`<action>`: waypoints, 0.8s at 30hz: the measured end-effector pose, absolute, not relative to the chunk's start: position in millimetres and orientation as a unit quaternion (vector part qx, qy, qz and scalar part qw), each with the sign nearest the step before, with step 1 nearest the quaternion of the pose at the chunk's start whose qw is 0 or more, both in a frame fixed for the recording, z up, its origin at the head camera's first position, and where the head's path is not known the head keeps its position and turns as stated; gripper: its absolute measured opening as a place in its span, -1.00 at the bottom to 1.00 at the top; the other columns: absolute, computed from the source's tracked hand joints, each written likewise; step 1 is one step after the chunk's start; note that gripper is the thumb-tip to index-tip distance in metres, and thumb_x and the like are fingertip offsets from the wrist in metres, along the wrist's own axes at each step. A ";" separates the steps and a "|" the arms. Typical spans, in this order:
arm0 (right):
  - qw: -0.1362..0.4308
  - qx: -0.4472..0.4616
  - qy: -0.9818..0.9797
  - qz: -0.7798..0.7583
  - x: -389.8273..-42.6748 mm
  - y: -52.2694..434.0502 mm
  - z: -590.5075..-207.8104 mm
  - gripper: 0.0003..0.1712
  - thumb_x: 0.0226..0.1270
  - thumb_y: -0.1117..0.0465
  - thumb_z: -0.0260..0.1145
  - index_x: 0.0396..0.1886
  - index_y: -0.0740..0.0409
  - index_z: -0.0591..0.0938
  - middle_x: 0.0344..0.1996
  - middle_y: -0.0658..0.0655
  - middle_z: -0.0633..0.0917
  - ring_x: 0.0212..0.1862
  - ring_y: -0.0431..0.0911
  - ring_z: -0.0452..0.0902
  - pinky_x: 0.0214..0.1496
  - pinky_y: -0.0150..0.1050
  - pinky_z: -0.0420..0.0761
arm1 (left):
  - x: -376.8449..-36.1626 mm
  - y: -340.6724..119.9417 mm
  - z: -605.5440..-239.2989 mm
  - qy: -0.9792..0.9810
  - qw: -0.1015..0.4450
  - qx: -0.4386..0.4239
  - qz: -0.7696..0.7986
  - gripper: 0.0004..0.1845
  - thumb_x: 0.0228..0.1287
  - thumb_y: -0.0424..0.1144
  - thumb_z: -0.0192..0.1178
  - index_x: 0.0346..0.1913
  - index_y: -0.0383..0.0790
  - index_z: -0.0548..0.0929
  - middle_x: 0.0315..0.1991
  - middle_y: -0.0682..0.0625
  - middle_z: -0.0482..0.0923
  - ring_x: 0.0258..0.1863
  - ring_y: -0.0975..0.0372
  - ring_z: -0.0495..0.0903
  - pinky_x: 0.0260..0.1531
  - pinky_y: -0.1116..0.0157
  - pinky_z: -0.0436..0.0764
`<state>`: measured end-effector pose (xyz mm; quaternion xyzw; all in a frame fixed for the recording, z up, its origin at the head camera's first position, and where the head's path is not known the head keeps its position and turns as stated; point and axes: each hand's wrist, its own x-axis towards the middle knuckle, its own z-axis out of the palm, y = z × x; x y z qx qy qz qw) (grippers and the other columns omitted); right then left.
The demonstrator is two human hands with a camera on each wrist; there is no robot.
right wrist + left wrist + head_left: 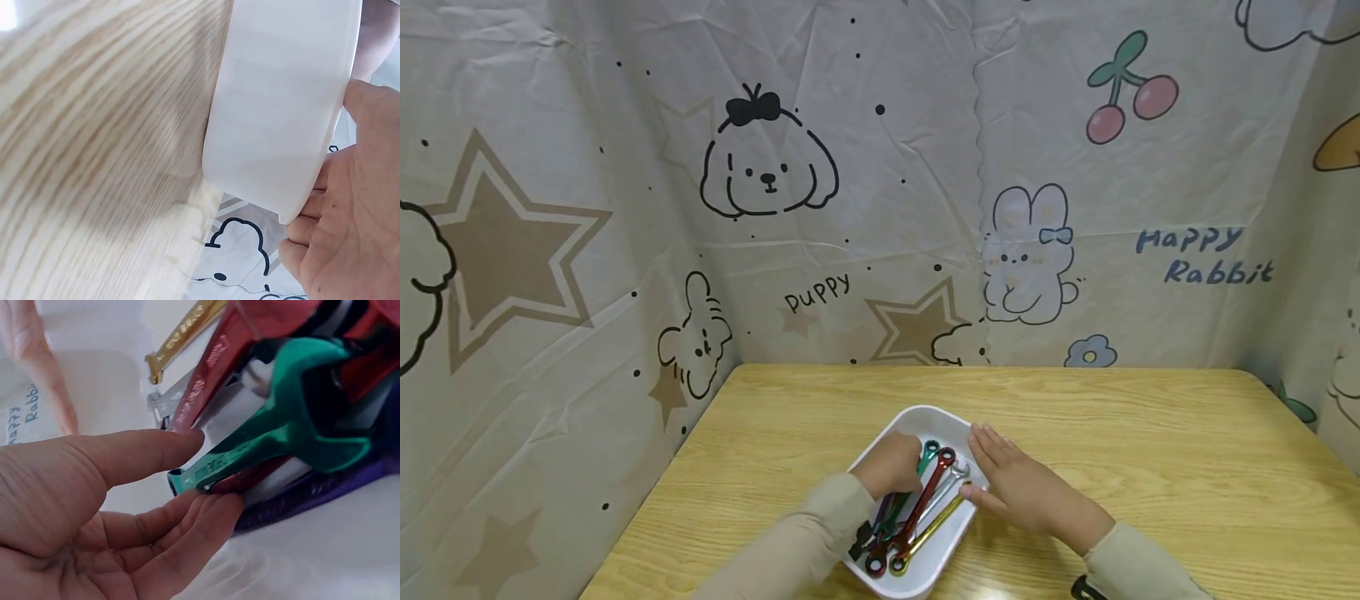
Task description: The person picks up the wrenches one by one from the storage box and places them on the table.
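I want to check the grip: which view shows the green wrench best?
The left wrist view: the green wrench fills the frame, the left hand at its end. The head view shows it small in the white tray; the right wrist view shows none.

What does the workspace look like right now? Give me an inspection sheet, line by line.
Surface: light wooden table, bare around the tray.
Job's things: white plastic tray holding a teal wrench, a red wrench, a silver wrench, a gold wrench and a purple wrench.
Clutter: nothing seen.
Hands: left hand inside the tray, fingers curled under the teal wrench's end, thumb above it; right hand flat against the tray's outer wall, fingers straight.
Cables: nothing seen.
Surroundings: cartoon-print cloth backdrop with puppy, rabbit, stars and cherries on three sides.
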<state>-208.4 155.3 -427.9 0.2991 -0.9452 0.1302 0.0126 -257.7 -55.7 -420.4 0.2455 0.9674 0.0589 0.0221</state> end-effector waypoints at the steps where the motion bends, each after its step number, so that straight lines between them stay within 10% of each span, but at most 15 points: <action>1: 0.015 0.300 -0.945 0.129 -208.3 155.3 -428.3 -0.10 0.46 -0.26 -0.09 0.38 0.47 0.20 0.43 0.41 0.11 0.46 0.26 -0.03 0.43 0.11 0.10 | -257.3 -55.7 -421.6 0.968 0.018 0.245 0.056 -0.67 -0.29 -0.32 0.41 -0.70 -0.12 0.38 -0.75 0.13 0.31 -0.73 0.31 0.29 -0.70 0.42 0.32; 24: 0.026 0.302 -0.944 0.129 -207.9 155.2 -430.5 -0.12 0.47 -0.23 -0.08 0.37 0.49 0.22 0.42 0.42 0.12 0.45 0.27 -0.02 0.42 0.11 0.10 | -264.7 -64.7 -434.3 0.960 0.019 0.209 0.183 -0.49 -0.20 -0.39 0.31 -0.83 -0.03 0.13 -0.85 0.21 0.00 -0.78 0.32 0.10 -0.75 0.43 0.13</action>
